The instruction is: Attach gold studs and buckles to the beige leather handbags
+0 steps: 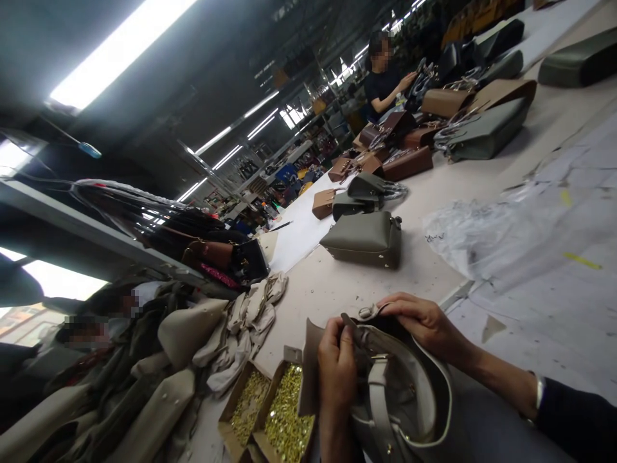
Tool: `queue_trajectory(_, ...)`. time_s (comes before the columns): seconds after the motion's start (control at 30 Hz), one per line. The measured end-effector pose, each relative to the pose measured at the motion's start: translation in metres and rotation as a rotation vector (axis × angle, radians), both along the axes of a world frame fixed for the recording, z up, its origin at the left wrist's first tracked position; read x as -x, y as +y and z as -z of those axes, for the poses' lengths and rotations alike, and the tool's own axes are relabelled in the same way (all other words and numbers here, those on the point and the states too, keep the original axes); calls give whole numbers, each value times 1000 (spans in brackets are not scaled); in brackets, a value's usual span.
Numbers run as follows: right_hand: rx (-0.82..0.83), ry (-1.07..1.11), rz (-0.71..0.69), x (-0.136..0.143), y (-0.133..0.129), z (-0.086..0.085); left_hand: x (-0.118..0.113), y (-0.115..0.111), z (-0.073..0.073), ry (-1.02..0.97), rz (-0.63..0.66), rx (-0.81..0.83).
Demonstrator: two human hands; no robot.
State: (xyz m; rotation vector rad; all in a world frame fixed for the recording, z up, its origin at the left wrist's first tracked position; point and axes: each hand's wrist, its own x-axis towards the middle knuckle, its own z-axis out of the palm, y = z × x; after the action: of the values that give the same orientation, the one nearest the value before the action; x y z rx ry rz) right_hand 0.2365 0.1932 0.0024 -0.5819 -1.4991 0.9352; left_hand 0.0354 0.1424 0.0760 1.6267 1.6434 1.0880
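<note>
An open grey-beige handbag (pixel 446 421) with a light lining stands at the bottom centre, its strap and gold-coloured fittings showing. My left hand (pixel 337 366) is closed on the bag's near-left edge, thumb on top, beside a stiff flap. Across the opening, my right hand (pixel 429 325) pinches the bag's far rim near a small ring fitting, its fingers bent over the edge. Just left of my left hand are two cardboard boxes (pixel 260 418) filled with small gold-coloured metal pieces (pixel 289 408).
Beige bag parts (pixel 245 321) and larger bag bodies (pixel 159 411) pile up at left. A green bag (pixel 364 238) stands ahead, with brown and green bags behind it. Clear plastic sheeting (pixel 482 231) lies at right. A person (pixel 380 83) works at the far side.
</note>
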Motion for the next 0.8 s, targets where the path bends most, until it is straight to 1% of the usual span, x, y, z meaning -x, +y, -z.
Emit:
queue_trajectory(0.23,-17,7,29,-1,1,0,3,1,4,-10,4,13)
queue_trajectory(0.47,11,-2,47,-4,-1,-5,0,-1,-1,-93,57,65)
queue_trajectory(0.67,3,-30,38,-7,-2,-7,-1,-2,0,-140,39,77)
queue_trajectory(0.8,-7,-57,49,-8,-3,-8,0,-3,2,-120,10,71)
